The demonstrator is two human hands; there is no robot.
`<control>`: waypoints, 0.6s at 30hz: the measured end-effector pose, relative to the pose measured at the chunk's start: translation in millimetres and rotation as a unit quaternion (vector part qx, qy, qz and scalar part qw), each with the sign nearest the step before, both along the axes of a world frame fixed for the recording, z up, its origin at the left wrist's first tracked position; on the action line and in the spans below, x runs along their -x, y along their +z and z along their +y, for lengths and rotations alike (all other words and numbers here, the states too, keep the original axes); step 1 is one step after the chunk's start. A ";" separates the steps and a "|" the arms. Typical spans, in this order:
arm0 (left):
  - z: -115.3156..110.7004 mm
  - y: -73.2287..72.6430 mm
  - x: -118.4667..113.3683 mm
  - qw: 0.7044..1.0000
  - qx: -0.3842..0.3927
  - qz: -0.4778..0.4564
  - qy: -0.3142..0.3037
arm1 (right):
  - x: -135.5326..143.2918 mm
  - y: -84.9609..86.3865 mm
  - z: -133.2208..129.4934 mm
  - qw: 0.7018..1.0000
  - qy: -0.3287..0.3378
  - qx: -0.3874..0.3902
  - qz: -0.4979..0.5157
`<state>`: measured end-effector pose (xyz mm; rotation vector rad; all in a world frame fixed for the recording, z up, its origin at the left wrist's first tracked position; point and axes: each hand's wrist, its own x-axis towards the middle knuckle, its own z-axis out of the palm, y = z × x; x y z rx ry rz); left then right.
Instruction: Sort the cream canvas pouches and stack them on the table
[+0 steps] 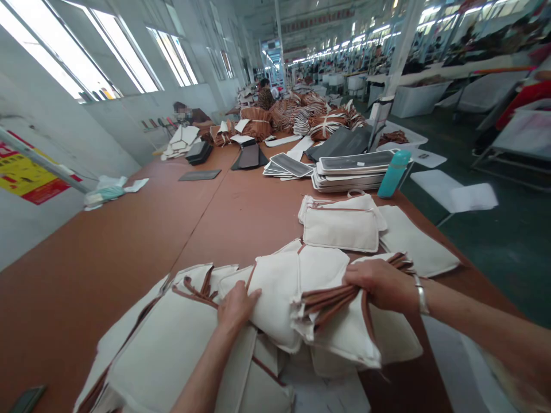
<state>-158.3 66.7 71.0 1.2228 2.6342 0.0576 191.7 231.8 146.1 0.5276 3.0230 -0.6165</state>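
Cream fabric pieces with brown edging lie heaped in front of me. My right hand (379, 282), with a silver bracelet (422, 295) at the wrist, is closed round a bundle of cream fabric pieces (344, 338) whose brown edges (331, 299) fan out on both sides of the fist. My left hand (236, 307) is closed at the side of a cream fabric piece (275, 292) in the middle of the heap; its fingertips are partly hidden. Left of it, a larger stack of cream pieces (167, 338) leans across the table.
On the brown table (142, 229), another cream stack (340, 229) lies beyond the heap. A teal bottle (394, 175) stands by grey panels (353, 172) near the right edge. Brown bundles (258, 123) are piled farther back, with people beyond. A dark flat object (28, 398) lies front left.
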 end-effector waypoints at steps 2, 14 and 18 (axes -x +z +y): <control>3.5 -3.5 4.3 1.000 0.024 -0.009 0.012 | -8.4 7.6 -7.3 0.999 0.038 -0.005 -0.021; 5.0 70.2 -96.2 0.917 -0.138 0.009 -0.375 | 6.1 34.4 -47.2 0.988 0.081 -0.057 0.118; 7.6 101.9 -141.5 0.764 -0.237 0.066 -0.596 | 17.1 30.8 -53.9 0.982 0.119 -0.037 0.140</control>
